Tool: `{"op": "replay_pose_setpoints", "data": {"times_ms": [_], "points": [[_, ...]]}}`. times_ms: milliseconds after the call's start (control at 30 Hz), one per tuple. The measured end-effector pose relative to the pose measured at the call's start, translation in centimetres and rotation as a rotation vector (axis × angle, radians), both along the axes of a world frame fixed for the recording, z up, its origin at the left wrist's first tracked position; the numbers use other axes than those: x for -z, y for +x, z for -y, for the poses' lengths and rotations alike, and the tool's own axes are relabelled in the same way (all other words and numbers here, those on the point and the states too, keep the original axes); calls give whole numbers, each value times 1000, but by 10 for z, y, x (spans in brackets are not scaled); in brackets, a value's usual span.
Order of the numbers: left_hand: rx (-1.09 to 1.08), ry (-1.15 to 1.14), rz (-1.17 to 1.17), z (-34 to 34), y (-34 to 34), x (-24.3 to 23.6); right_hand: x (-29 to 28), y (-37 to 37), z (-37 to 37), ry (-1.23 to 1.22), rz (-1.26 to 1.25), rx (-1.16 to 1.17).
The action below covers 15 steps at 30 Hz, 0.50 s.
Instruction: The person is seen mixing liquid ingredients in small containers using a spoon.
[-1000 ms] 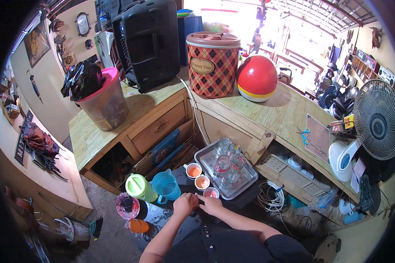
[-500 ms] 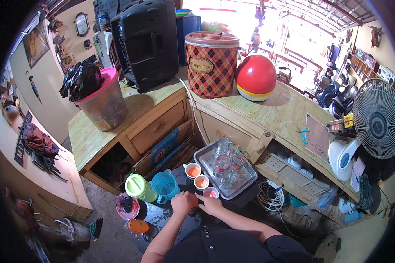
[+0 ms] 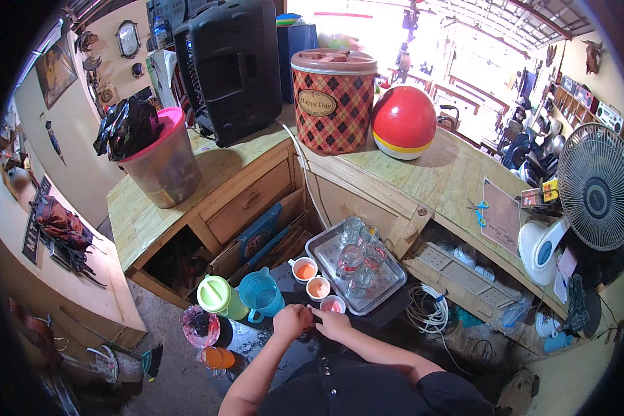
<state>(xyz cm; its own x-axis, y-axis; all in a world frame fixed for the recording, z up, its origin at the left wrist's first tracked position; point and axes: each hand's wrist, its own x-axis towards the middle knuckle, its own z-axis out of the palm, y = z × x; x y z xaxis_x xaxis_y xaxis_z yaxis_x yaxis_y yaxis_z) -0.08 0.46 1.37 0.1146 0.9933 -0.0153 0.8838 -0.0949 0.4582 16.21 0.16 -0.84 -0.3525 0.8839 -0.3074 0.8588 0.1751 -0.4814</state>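
Reddish rounded item (image 3: 306,318), likely light, slick, best held by its sides; left hand (image 3: 289,322) wrapped round it, right hand (image 3: 332,325) grip unclear.

The blue pitcher (image 3: 262,294), white cups (image 3: 319,288) and tray (image 3: 393,283) bar the way ahead; the near-left tabletop (image 3: 255,344) gives passage.

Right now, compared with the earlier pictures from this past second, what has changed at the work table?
Nothing has visibly moved, and nothing was taken hold of or let go; only the whole view shifts very slightly. The left hand and right hand stay together at a small reddish thing. Blue pitcher, green pitcher and metal tray stay put.
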Motion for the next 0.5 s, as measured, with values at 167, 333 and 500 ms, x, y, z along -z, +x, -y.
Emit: {"op": "replay_pose_setpoints", "data": {"times_ms": [167, 333, 500], "points": [[-4, 73, -147, -3, -7, -5, -13, 0, 1, -51, 5, -6], [-13, 24, -28, 0, -1, 1, -12, -1, 0, -41, 28, -7], [14, 173, -38, -3, -4, -2, 3, 1, 1, 15, -21, -1]]}}
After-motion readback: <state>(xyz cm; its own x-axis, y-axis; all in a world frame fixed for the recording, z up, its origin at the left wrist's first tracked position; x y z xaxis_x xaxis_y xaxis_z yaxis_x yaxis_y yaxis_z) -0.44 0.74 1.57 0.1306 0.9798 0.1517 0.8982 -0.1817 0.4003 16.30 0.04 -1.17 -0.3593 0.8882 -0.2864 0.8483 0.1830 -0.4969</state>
